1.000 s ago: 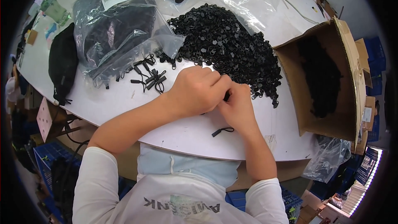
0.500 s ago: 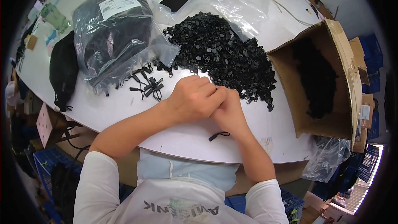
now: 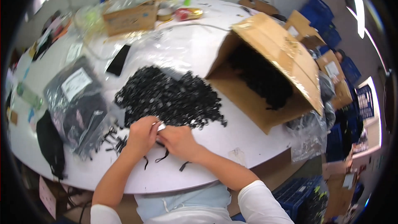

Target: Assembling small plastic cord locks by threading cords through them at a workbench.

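Note:
My left hand (image 3: 142, 135) and my right hand (image 3: 179, 142) meet above the table, fingers pinched together just in front of a heap of small black zipper sliders (image 3: 166, 95). A small white piece (image 3: 161, 127) shows at the fingertips; blur hides what it is. Below my right hand a black cord zipper pull (image 3: 162, 156) hangs out of the fingers. Another thin black cord (image 3: 146, 163) shows beneath my left hand. One loose cord pull (image 3: 184, 166) lies near the table's front edge. Several more cord pulls (image 3: 114, 139) lie left of my left hand.
A tilted cardboard box (image 3: 244, 110) with black material inside stands at right. At left are a clear bag of black goods (image 3: 83, 112) and a black pouch (image 3: 49, 141). A dark phone (image 3: 118, 60) lies behind the heap; another carton (image 3: 129, 21) stands farther back.
The view has swung right and up, showing more of the far table and room. My clasped hands have parted slightly, and black cords and a white piece now show at the fingers.

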A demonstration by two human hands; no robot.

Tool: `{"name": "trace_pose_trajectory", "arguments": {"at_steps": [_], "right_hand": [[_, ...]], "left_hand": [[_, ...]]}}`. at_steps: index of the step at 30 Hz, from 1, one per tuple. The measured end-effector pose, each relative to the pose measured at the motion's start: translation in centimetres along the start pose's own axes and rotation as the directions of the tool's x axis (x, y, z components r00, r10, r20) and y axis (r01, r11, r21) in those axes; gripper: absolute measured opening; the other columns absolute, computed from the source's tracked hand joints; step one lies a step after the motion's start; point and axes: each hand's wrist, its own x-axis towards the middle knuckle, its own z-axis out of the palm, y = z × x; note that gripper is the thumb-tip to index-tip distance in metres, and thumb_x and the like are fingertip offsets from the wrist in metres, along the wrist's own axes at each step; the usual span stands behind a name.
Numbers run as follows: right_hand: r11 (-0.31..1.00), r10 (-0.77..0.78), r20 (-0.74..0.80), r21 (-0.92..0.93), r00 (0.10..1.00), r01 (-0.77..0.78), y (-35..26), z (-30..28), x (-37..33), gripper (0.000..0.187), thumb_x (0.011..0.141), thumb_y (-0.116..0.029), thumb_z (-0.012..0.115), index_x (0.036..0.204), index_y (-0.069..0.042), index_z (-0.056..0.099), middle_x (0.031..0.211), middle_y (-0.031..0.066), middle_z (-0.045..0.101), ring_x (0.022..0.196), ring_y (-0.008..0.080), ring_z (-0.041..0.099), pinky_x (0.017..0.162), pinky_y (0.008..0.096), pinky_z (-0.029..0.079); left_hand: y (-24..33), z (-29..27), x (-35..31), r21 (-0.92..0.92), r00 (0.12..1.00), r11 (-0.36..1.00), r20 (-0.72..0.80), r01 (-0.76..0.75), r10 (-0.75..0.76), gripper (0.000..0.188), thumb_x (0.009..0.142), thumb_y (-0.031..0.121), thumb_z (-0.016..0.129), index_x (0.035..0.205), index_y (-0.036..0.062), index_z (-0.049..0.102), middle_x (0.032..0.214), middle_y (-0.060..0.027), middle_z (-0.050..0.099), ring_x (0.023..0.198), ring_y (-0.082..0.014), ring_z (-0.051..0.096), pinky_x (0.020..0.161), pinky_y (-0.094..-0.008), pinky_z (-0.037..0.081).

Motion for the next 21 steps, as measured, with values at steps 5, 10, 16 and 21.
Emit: {"name": "trace_pose_trajectory", "arguments": {"at_steps": [5, 10, 16, 21], "right_hand": [[0.992, 0.011, 0.014, -0.129, 1.000, -0.009, 0.0, 0.9, 0.0, 0.010, 0.081, -0.016, 0.063, 0.082, -0.007, 0.059, 0.067, 0.0076, 0.059, 0.058, 0.0269, 0.060, 0.050, 0.0388, 0.047], [0.990, -0.063, -0.034, -0.130, 0.997, 0.058, 1.1, 0.6, 0.3, 0.011, 0.086, -0.017, 0.059, 0.080, -0.007, 0.059, 0.066, 0.0063, 0.059, 0.055, 0.0258, 0.060, 0.048, 0.0383, 0.047], [0.985, -0.044, -0.118, -0.174, 0.992, 0.023, 1.6, -0.1, 0.4, 0.011, 0.083, -0.016, 0.061, 0.076, -0.008, 0.060, 0.063, 0.0055, 0.056, 0.055, 0.0250, 0.060, 0.048, 0.0362, 0.047], [0.971, -0.035, -0.074, -0.240, 0.997, 0.017, 1.1, 0.9, 0.1, 0.014, 0.079, -0.018, 0.064, 0.070, -0.009, 0.059, 0.064, 0.0050, 0.056, 0.055, 0.0242, 0.060, 0.047, 0.0349, 0.048]], "left_hand": [[-0.5, -0.2, -0.5, -0.034, 0.994, 0.994, -0.022, 0.104, -0.105, 0.005, 0.084, 0.001, 0.059, 0.085, 0.0005, 0.054, 0.062, -0.0137, 0.056, 0.051, -0.0253, 0.056, 0.049, -0.0337, 0.043], [-0.5, -0.7, 0.4, -0.034, 0.995, 0.994, -0.001, 0.100, -0.100, 0.007, 0.085, 0.001, 0.059, 0.082, 0.0002, 0.052, 0.056, -0.0074, 0.051, 0.045, -0.0135, 0.047, 0.045, -0.0271, 0.036], [-0.5, -0.6, 0.5, -0.056, 0.992, 0.992, 0.054, 0.113, -0.110, 0.010, 0.083, 0.002, 0.061, 0.077, -0.0005, 0.053, 0.054, -0.0053, 0.051, 0.045, -0.0105, 0.047, 0.045, -0.0262, 0.036], [-0.6, -0.7, 0.3, -0.095, 0.990, 0.988, 0.082, 0.119, -0.111, 0.010, 0.080, 0.000, 0.061, 0.074, -0.0003, 0.053, 0.054, -0.0052, 0.051, 0.046, -0.0094, 0.048, 0.045, -0.0247, 0.036]]}}
